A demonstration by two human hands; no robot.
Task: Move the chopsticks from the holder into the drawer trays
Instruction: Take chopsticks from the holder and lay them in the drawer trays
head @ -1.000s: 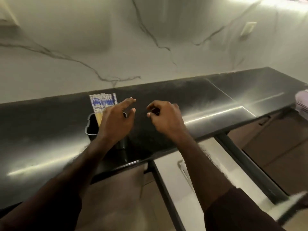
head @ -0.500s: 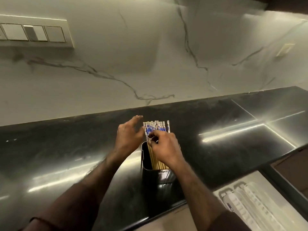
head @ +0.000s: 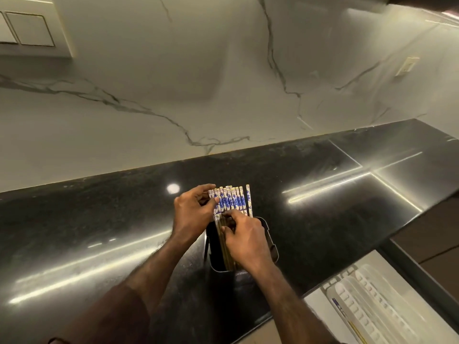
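Several chopsticks (head: 234,200) with blue-and-white patterned tops and tan shafts stand in a row in a black holder (head: 213,247) on the dark counter. My left hand (head: 192,212) is at the left end of the row, thumb and fingers closed on the outermost patterned tops. My right hand (head: 244,238) lies over the front of the holder, fingertips pinching the tan shafts below the pattern. At the lower right, white ridged drawer trays (head: 372,301) lie in an open drawer, with one chopstick (head: 347,316) lying in the left tray.
The glossy black counter (head: 99,232) runs along a white marble backsplash (head: 198,83). A switch panel (head: 29,28) sits on the wall at upper left and an outlet (head: 407,65) at upper right. Dark cabinet fronts (head: 432,239) lie right of the drawer.
Both hands have closed in on the chopsticks: the left moved from beside the holder onto the tops, the right lowered onto the shafts. The view has shifted so the holder sits in the centre.
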